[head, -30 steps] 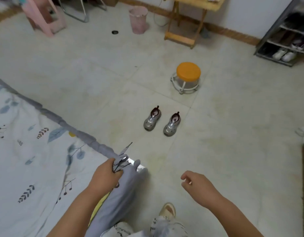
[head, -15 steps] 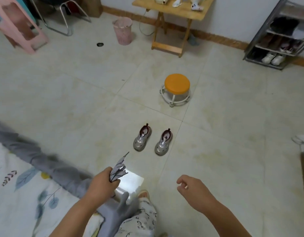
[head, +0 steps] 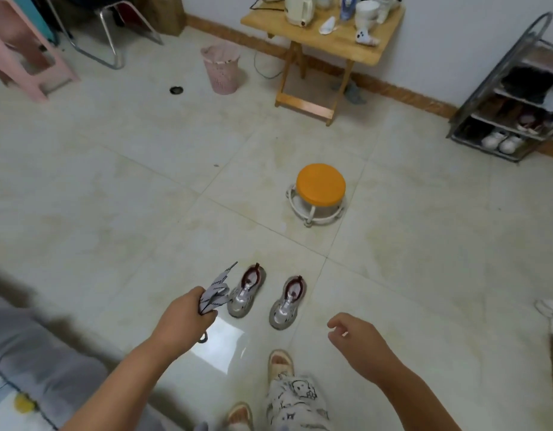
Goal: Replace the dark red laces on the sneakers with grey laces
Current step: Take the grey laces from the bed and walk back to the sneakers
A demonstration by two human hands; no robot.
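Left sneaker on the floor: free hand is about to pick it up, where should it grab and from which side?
Probably the heel collar of the left sneaker, reached from above by the empty right hand. It stands upright, opening up, toe toward the person; left hand grips the grey laces.

Floor near us: we see bare tile (head: 119, 244) from 9 o'clock round to 3 o'clock.
Sneakers (head: 264, 298): side by side at 12 o'clock, a bare gap between them.
Left hand (head: 183, 317): holds grey laces (head: 214, 293) just beside the left shoe.
Right hand (head: 360, 343): hangs over bare tile at 2 o'clock.
Orange stool (head: 320, 189): stands past the shoes, well apart.
Bedding (head: 36, 346): blocks 8 o'clock.
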